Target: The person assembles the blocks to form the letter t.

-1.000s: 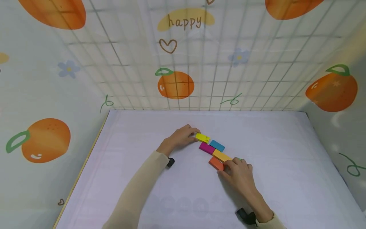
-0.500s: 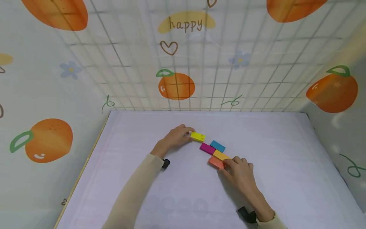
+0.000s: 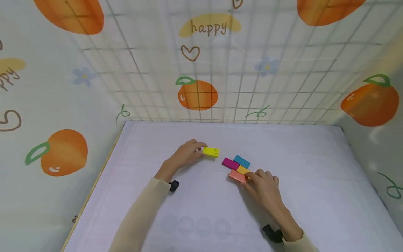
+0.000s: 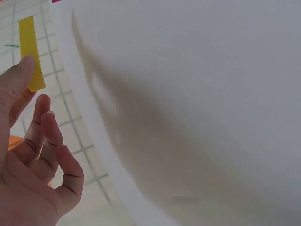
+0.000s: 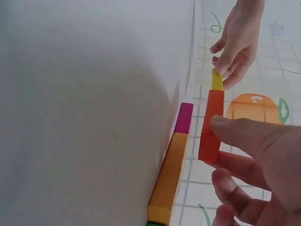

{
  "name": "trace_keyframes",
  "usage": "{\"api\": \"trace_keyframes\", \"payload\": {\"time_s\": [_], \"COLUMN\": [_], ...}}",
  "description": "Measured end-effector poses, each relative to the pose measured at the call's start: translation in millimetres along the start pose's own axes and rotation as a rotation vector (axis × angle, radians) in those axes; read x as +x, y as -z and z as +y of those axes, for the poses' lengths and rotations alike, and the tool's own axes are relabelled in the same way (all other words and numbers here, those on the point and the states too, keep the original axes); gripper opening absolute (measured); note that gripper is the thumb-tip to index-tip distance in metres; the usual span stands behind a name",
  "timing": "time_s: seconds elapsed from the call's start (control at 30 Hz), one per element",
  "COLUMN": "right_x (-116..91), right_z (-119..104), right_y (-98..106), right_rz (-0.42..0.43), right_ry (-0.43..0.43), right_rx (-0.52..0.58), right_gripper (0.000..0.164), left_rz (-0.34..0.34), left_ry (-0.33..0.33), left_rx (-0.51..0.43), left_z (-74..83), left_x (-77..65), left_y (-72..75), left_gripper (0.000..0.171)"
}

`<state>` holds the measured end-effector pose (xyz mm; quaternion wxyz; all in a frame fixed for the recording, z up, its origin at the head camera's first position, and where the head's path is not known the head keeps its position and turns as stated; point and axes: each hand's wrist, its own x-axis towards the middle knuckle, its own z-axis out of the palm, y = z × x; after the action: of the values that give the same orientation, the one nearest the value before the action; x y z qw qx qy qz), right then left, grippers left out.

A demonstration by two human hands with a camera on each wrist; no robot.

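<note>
My left hand [image 3: 185, 154] pinches a bright yellow rectangular block [image 3: 211, 152] by its left end, between thumb and finger. The left wrist view shows this yellow block [image 4: 29, 42] held off the table. My right hand [image 3: 266, 187] pinches an orange-red block [image 3: 237, 176] by its right end. In the right wrist view the orange-red block [image 5: 214, 106] is raised clear of the surface. Behind it lie a magenta block [image 3: 231, 163], a blue block [image 3: 241, 161] and an amber block [image 3: 242, 170], partly covered by my right fingers. A green block [image 5: 156, 224] barely shows beyond the amber one.
A white tabletop [image 3: 195, 199] carries all the blocks. Upright printed sheets with oranges [image 3: 197, 95] and grid lines enclose it at the back and sides. A black wrist device [image 3: 272, 233] sits at my right cuff, another black device [image 3: 174, 186] at my left.
My left hand has drawn the yellow block leftward, away from the magenta and blue blocks. My right hand has raised the orange-red block slightly beside the amber one. The head view has shifted a little.
</note>
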<state>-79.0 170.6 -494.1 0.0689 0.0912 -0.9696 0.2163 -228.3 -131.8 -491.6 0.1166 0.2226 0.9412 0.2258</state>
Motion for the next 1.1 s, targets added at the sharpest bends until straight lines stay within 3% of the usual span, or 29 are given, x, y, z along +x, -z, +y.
{"api": "trace_keyframes", "payload": {"time_s": [0.3, 0.6, 0.97, 1.1], "right_x": [6.2, 16.4, 28.2, 30.9], "right_z": [-3.2, -7.1, -15.6, -17.7], "right_y": [-0.8, -1.0, -1.4, -1.8], "right_rz": [0.019, 0.056, 0.036, 0.034], "right_ry": [0.052, 0.111, 0.133, 0.134], "right_rx": [0.031, 0.033, 0.056, 0.053], "right_gripper": [0.035, 0.036, 0.038, 0.037], "left_rz": [0.07, 0.111, 0.123, 0.109], "left_ry": [-0.036, -0.022, -0.016, 0.019], "left_rx": [-0.012, -0.011, -0.02, -0.028], "left_z": [-5.7, -18.7, -35.1, -38.4], "left_x": [-30.1, -55.5, -70.0, -73.2], "left_y": [7.0, 5.7, 1.4, -0.8], "left_gripper": [0.038, 0.037, 0.036, 0.037]}}
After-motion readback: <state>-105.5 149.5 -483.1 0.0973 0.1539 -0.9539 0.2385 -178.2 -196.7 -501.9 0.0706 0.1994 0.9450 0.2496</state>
